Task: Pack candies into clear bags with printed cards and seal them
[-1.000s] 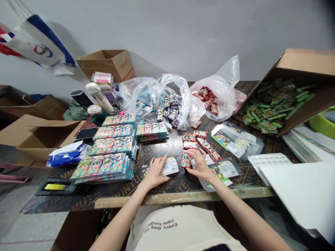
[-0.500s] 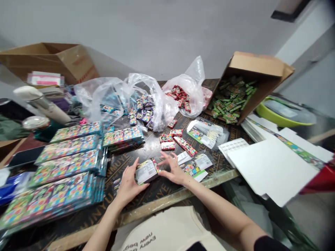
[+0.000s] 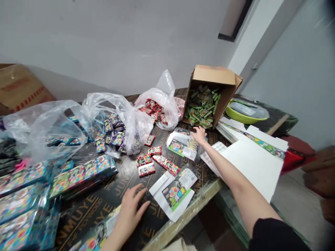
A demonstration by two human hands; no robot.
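Note:
My left hand (image 3: 128, 211) is over the table's near edge with its fingers spread. It partly covers a printed plastic pouch (image 3: 101, 230). My right hand (image 3: 199, 135) reaches far forward, fingers loosely bent and apart, between a pile of flat printed pouches (image 3: 180, 148) and a tipped carton (image 3: 211, 75) of small green packets (image 3: 202, 111). Nothing shows in either hand. Another pouch with a green edge (image 3: 176, 193) lies on white card between the hands. Several red candy packets (image 3: 165, 164) lie loose behind it.
Clear bags hold red packets (image 3: 153, 106), purple packets (image 3: 115, 130) and blue packets (image 3: 65, 139). Stacked filled packs (image 3: 83, 174) take up the left. White card sheets (image 3: 248, 167) overhang the right edge, with a yellow-green bowl (image 3: 239, 114) behind them.
The view has swung right. My left hand has let go of the pouch and spread its fingers; my right hand has moved from beside that pouch forward and right toward the carton.

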